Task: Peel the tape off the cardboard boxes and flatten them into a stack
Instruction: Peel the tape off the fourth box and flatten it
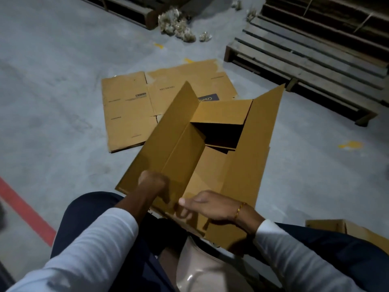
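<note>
Two hands of mine are on the open cardboard box [212, 157] that sits tilted across my lap, its flaps standing up and its hollow inside showing dark. My left hand [152, 182] is curled into a fist around the near edge of the box's long left flap, knuckles up. My right hand [205, 204] lies on the near end of the box with the thumb out toward the left and the fingers bent down over the cardboard edge, gripping it; a thin gold bangle [240, 209] circles that wrist. Both arms wear pale sleeves [94, 249], and my dark trousers [88, 209] show beneath them.

Beyond the box, a flattened stack [134, 110] of cardboard lies on the grey concrete floor [52, 81], printed side up, the open box overlapping its near right corner from my view. I cannot tell from here whether any tape is left on the box I hold.

Further off, a heap of crumpled clear tape or wrap [179, 26] lies on the floor. To the right stands a wooden pallet [305, 66]. A red line [25, 207] crosses the floor at my left, and another piece of cardboard [345, 228] pokes in past my right knee.
</note>
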Demonstrator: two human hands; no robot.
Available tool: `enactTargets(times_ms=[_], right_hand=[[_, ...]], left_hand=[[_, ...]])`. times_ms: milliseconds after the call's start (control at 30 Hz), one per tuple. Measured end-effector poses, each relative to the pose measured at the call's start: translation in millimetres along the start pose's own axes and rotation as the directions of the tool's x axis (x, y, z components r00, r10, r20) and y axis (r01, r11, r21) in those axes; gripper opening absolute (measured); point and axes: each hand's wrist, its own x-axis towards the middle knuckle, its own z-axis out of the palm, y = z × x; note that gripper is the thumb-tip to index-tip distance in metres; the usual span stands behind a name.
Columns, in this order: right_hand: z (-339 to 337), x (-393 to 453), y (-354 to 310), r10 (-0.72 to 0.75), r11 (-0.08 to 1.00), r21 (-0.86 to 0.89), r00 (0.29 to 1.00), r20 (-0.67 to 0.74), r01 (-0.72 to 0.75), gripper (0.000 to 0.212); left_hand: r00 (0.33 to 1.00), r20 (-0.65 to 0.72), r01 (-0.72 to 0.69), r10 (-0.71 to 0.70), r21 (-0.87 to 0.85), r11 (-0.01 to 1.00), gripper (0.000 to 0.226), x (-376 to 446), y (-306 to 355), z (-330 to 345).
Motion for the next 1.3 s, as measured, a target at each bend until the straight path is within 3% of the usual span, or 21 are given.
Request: enactTargets(times_ms=[67, 133, 167, 300, 400, 467, 567, 633, 700, 800, 867, 933, 1000, 1133, 1200, 1300], right_hand=[[-18.3, -4.0, 11.5, 0.043, 0.952, -0.301, 0.998, -0.054, -0.058, 0.050], [-37.1, -9.0, 24.5, 0.071, 0.754, -0.637, 0.983, -0.167, -0.163, 0.040], [-46.3, -11.0, 32.3, 0.095, 0.675, -0.701, 0.969, -0.227, -0.231, 0.040], [-81.0, -22.9, 58.0, -0.034, 0.594, -0.739, 0.908, -0.417, -0.318, 0.024], [-114.3, -37.9, 67.2, -0.060, 0.582, -0.776, 0.940, -0.337, -0.241, 0.024], [-129.0, -48.4, 72.5, -0.051, 0.464, -0.870, 0.976, -0.214, -0.167, 0.025], [-140.0, -72.2, 72.9, 0.164, 0.152, -0.977, 0.979, -0.124, -0.149, 0.065], [-142.1, -83.5, 77.9, 0.220, 0.056, -0.990, 0.969, -0.113, -0.129, 0.081], [-143.9, -84.7, 85.2, 0.034, 0.008, -0.994, 0.994, -0.106, -0.106, 0.081], [-147.5, -74.5, 99.0, -0.265, 0.011, -0.988, 0.953, -0.149, -0.151, 0.043], [-149.4, -70.0, 94.4, -0.306, 0.057, -0.983, 0.934, -0.182, -0.173, 0.032], [-148.1, -74.0, 87.1, -0.264, 0.112, -0.974, 0.939, -0.218, -0.195, 0.027], [-140.4, -86.3, 83.0, -0.215, 0.194, -0.933, 0.915, -0.341, -0.302, 0.023], [-107.9, -111.3, 76.1, -0.131, 0.386, -0.767, 0.793, -0.595, -0.512, 0.018], [-87.1, -110.1, 62.7, -0.111, 0.429, -0.739, 0.782, -0.613, -0.519, 0.018], [-52.3, -87.1, 41.4, -0.026, 0.571, -0.699, 0.842, -0.539, -0.430, 0.020]], left_hand=[[0.995, 0.097, -0.018, 0.011, 0.071, 0.997, 0.062, 1.2, -3.8, 17.4], [0.994, 0.101, -0.054, 0.039, 0.150, 0.987, 0.052, 2.9, 1.8, 33.2], [0.995, 0.085, -0.072, 0.058, 0.176, 0.982, 0.047, 4.7, 6.5, 37.9], [0.984, -0.013, -0.173, 0.178, 0.170, 0.970, 0.057, 8.2, 36.0, 35.8], [0.943, -0.065, -0.320, 0.327, 0.098, 0.942, 0.062, 8.3, 62.2, 33.4], [0.904, -0.074, -0.413, 0.420, 0.093, 0.906, 0.061, 6.6, 74.6, 34.8], [0.850, -0.045, -0.520, 0.526, 0.101, 0.848, 0.060, 0.9, 87.0, 37.3], [0.825, -0.022, -0.557, 0.565, 0.141, 0.818, 0.058, -3.8, 93.0, 39.6], [0.809, -0.032, -0.575, 0.587, 0.165, 0.801, 0.051, -9.0, 97.1, 38.7], [0.807, -0.060, -0.567, 0.587, 0.199, 0.800, 0.041, -15.9, 101.2, 32.9], [0.829, -0.073, -0.527, 0.554, 0.229, 0.818, 0.039, -20.8, 100.1, 28.3], [0.860, -0.120, -0.446, 0.496, 0.294, 0.845, 0.033, -23.8, 95.3, 24.0], [0.875, -0.228, -0.325, 0.428, 0.380, 0.866, 0.026, -20.8, 82.2, 10.8], [0.796, -0.490, -0.117, 0.354, 0.449, 0.886, 0.022, -26.1, 41.0, -46.4], [0.768, -0.531, -0.099, 0.359, 0.456, 0.885, 0.024, -37.8, 30.3, -69.5], [0.734, -0.578, -0.122, 0.357, 0.405, 0.906, 0.028, -45.9, 30.5, -83.9]])
